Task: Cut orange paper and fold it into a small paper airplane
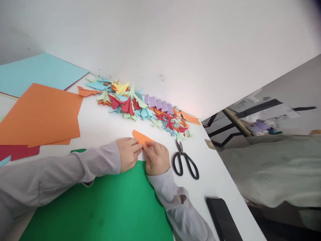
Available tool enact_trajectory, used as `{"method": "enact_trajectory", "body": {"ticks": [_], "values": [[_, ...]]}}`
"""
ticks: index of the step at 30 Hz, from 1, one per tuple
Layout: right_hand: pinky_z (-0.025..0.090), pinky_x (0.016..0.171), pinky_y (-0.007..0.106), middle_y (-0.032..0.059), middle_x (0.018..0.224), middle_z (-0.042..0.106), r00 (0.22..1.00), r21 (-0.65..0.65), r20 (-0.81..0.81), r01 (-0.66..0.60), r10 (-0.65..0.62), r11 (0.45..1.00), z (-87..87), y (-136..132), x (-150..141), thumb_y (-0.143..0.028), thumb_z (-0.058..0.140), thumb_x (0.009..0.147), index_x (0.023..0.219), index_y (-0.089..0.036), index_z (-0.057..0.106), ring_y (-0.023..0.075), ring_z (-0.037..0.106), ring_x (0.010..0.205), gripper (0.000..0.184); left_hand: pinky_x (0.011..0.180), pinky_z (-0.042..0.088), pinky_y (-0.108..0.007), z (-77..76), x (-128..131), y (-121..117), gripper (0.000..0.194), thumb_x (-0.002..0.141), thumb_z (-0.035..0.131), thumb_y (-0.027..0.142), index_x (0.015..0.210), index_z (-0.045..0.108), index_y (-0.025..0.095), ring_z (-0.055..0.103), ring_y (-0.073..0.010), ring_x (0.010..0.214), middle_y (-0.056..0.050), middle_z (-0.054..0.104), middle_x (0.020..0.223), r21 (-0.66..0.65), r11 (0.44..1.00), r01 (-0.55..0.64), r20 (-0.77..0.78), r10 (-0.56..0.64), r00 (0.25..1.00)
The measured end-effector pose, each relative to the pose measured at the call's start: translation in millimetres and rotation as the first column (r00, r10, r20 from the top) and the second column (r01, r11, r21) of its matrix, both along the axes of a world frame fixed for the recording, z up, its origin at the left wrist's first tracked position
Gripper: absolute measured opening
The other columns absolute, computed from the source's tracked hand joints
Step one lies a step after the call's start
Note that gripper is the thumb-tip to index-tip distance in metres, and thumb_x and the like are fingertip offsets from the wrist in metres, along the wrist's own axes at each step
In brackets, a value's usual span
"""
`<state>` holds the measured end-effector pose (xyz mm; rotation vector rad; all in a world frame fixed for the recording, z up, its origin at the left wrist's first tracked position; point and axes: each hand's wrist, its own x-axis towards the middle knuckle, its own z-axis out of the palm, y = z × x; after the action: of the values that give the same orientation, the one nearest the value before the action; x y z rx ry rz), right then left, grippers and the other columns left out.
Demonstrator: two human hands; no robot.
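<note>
A small folded piece of orange paper (pixel 141 136) lies on the white table just past the far edge of a green sheet (pixel 112 204). My left hand (pixel 128 153) presses its curled fingers on the near left side of the folded paper. My right hand (pixel 157 157) pinches the paper's right end between thumb and fingers. Both hands nearly meet, and they hide the lower part of the paper. Black-handled scissors (pixel 185 160) lie slightly open to the right of my right hand.
Along the wall runs a heap of small folded paper shapes (pixel 127 103) in several colours. Orange sheets (pixel 47 115), a light blue sheet (pixel 42 72) and a red sheet (pixel 25 152) lie at left. A black phone (pixel 223 219) rests near the table's right edge.
</note>
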<state>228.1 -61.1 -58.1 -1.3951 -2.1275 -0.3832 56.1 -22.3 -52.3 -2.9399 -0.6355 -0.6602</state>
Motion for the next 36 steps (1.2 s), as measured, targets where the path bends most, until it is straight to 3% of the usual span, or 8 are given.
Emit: {"method": "enact_trajectory", "body": {"ticks": [5,11,15,20,29,36], "values": [[0.032,0.089,0.037,0.0056,0.1,0.066,0.989,-0.054,0.137,0.061,-0.053,0.997,2.3,-10.9,-5.3,-0.01,0.044,0.078,0.103,-0.019,0.062,0.0197,0.055,0.093,0.032,0.08,0.042,-0.038,-1.4,0.2,1.6,0.03,0.078,0.043,0.022,0.098,0.061,0.008,0.052,-0.0229,0.09,-0.014,0.061,0.094,0.035,0.999,0.004,-0.008,-0.004,1.0],[0.036,0.083,0.032,0.0098,0.109,0.063,0.953,-0.077,0.303,0.039,-0.014,0.996,4.8,-12.1,-4.5,-0.013,0.04,0.081,0.111,-0.011,0.059,0.0212,0.055,0.095,0.035,0.077,0.044,-0.038,-0.2,-1.4,1.6,0.031,0.079,0.042,0.022,0.095,0.063,0.005,0.053,-0.0236,0.087,-0.015,0.062,0.093,0.108,0.994,0.023,0.018,-0.025,1.0],[0.031,0.09,0.035,0.0083,0.111,0.063,0.961,-0.111,0.273,0.078,-0.045,0.991,7.3,-14.3,-8.7,-0.012,0.039,0.081,0.111,-0.014,0.059,0.0209,0.054,0.099,0.036,0.076,0.044,-0.038,3.3,-1.1,0.1,0.032,0.079,0.042,0.022,0.096,0.063,0.004,0.053,-0.0243,0.087,-0.015,0.062,0.092,0.125,0.992,0.001,0.013,-0.003,1.0],[0.024,0.095,0.042,0.0066,0.108,0.065,0.949,-0.112,0.256,0.217,-0.183,0.97,11.0,-12.0,-6.3,-0.012,0.041,0.081,0.104,-0.018,0.063,0.0225,0.056,0.095,0.032,0.079,0.044,-0.037,8.2,-2.3,-1.6,0.033,0.08,0.04,0.019,0.1,0.062,0.003,0.052,-0.0249,0.092,-0.014,0.062,0.098,0.12,0.993,-0.006,-0.031,0.01,0.999],[0.028,0.089,0.039,0.0054,0.11,0.064,0.918,-0.124,0.299,0.308,-0.261,0.943,7.9,-2.6,-0.8,-0.013,0.042,0.082,0.1,-0.022,0.064,0.0204,0.057,0.088,0.029,0.075,0.046,-0.037,4.1,-1.0,1.7,0.032,0.078,0.042,0.02,0.096,0.063,0.004,0.053,-0.0242,0.087,-0.015,0.062,0.096,0.148,0.989,0.025,-0.004,-0.024,1.0],[0.038,0.069,0.032,0.0116,0.104,0.065,0.903,-0.114,0.309,0.346,-0.297,0.931,1.6,6.8,8.7,-0.009,0.044,0.077,0.102,-0.01,0.063,0.0215,0.056,0.085,0.031,0.079,0.047,-0.036,3.0,-1.7,2.5,0.027,0.081,0.044,0.02,0.093,0.063,0.006,0.054,-0.022,0.09,-0.014,0.063,0.096,0.103,0.995,0.013,0.039,-0.017,0.999]]}}
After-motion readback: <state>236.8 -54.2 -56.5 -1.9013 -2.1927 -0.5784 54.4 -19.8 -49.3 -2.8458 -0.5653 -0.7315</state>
